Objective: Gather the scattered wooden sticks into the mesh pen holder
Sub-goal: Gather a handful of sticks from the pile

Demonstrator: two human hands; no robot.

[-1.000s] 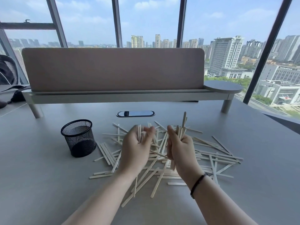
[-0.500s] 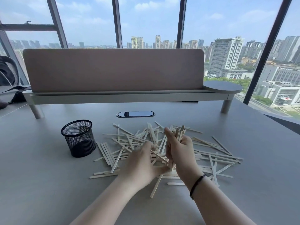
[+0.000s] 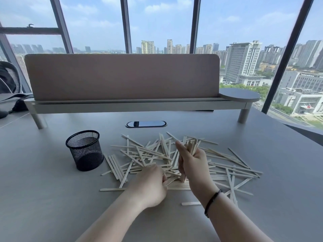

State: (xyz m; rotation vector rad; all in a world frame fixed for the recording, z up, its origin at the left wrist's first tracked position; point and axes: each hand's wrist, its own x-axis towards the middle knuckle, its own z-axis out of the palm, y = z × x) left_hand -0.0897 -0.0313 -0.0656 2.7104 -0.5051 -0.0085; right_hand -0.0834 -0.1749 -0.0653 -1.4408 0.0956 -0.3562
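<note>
Now that the left hand (image 3: 150,186) has dropped from chest height onto the pile, its grip closing on loose sticks (image 3: 139,154) on the surface (image 3: 43,198), the right hand (image 3: 192,165) still clasps its upright bundle (image 3: 192,145), leaving the mesh pen holder (image 3: 85,150) apparently empty.

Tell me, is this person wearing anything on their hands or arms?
Both forearms are bare, with no sleeves in view and no gloves. The right hand has a thin black band around its wrist. The left hand and its wrist show nothing worn; no rings are visible.
</note>
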